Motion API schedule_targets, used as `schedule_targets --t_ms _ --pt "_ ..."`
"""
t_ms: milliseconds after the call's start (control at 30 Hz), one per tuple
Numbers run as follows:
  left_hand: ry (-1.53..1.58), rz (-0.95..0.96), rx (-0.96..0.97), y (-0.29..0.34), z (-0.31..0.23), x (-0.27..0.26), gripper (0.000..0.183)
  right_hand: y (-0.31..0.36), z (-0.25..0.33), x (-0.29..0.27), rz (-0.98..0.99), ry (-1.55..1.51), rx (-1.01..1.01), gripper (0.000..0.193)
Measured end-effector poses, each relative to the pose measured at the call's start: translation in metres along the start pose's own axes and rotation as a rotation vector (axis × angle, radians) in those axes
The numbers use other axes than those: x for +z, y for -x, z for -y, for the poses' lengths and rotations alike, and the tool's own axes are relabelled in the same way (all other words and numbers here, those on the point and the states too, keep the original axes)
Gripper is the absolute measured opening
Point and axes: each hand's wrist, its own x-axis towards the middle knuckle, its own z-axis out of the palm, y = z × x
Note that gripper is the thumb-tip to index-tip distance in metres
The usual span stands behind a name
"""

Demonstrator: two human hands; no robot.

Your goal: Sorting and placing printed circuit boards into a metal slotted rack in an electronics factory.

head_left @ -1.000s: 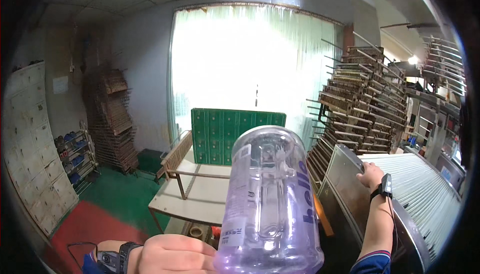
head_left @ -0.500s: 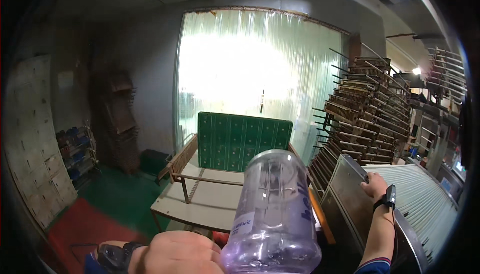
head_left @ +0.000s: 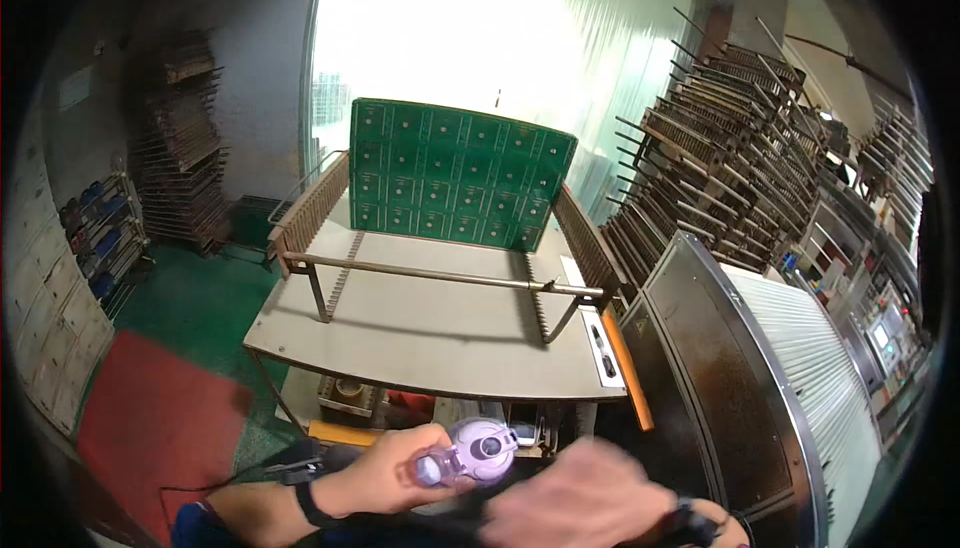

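Observation:
My left hand [head_left: 385, 470] is closed around a purple drink bottle [head_left: 488, 456] low in front of me. The bottle stands upright, seen from above, so its round lid shows and most of its body is hidden. Just to its right is my right hand [head_left: 580, 498], smeared by motion; its fingers are unclear, and I cannot tell whether it touches the bottle. Beyond both hands, a green circuit panel [head_left: 455, 178] stands upright in a slotted metal rack [head_left: 420, 273] on a white table [head_left: 430, 348].
To the right is a metal-sided machine [head_left: 700, 348] with a ribbed roller top [head_left: 815, 348]. Stacked racks [head_left: 710, 148] rise behind it. A translucent strip curtain [head_left: 560, 38] hangs at the back. On the left are lockers [head_left: 45, 318] and a red mat [head_left: 160, 428] on green floor.
The bottle has come down from in front of my view, now seen lid-up. My right hand has left the machine's edge and come beside the bottle. The view has tilted down.

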Motion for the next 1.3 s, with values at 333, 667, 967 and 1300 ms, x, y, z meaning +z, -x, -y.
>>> schedule_targets --t_ms 333,667,967,1300 --pt "-0.089 -0.160 -0.340 0.049 0.085 0.017 0.039 0.006 0.021 0.129 0.338 -0.162 0.371 0.058" --pt "-0.147 -0.106 -0.337 0.067 0.110 -0.003 0.032 0.021 0.007 0.167 0.376 -0.413 0.366 0.058" --pt "-0.495 -0.051 -0.480 0.051 0.227 -0.035 0.034 0.168 -0.210 -0.007 0.354 0.415 0.991 0.052" --pt "-0.536 -0.098 -0.618 0.006 0.375 -0.041 0.026 0.260 -0.266 -0.031 0.634 0.350 1.335 0.079"
